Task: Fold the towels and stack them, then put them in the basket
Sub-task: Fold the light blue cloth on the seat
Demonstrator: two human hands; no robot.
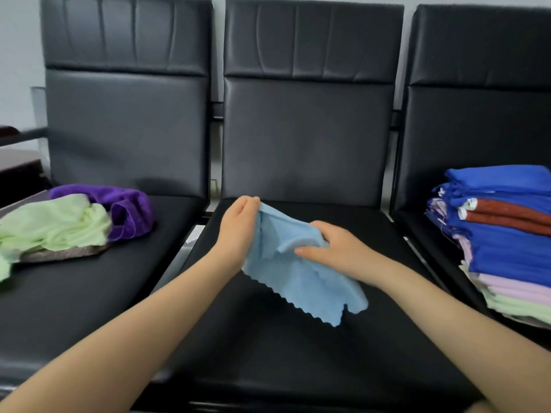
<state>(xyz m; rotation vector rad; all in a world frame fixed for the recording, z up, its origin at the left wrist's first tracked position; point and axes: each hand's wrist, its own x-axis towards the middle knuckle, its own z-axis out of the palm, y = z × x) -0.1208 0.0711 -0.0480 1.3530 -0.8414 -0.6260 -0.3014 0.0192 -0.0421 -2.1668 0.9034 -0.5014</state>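
2 bare forearms reach in from the bottom edge over the middle seat (268, 368), a black padded cushion. Between the hands hangs a light blue towel (301, 281), held up off the cushion, its scalloped lower edge drooping toward the right and casting a shadow below.

The left hand (238, 231) is raised with thumb and fingers pinched together on the towel's top corner. The right hand (331, 248) sits lower and to the right, its fingers curled over a bunched fold of the cloth and its thumb pressed against the front of it.

On the left seat (74, 308) lies a loose heap: a pale green towel (56, 225) crumpled in front, a purple towel (131, 210) behind and partly beneath it, and a brownish cloth (65, 253) flat under both. A scrap of pale green also shows at the far left edge.

On the right seat (417, 231) stands a stack (507, 242) of folded towels, cut off by the frame's edge: pale green at the bottom, pink above, then several deep blue ones with 2 rust-red ones between them, and blue on top.

Behind the 3 seats rise 3 black backrests (307, 123), creased near the top, against a pale wall (18, 40).
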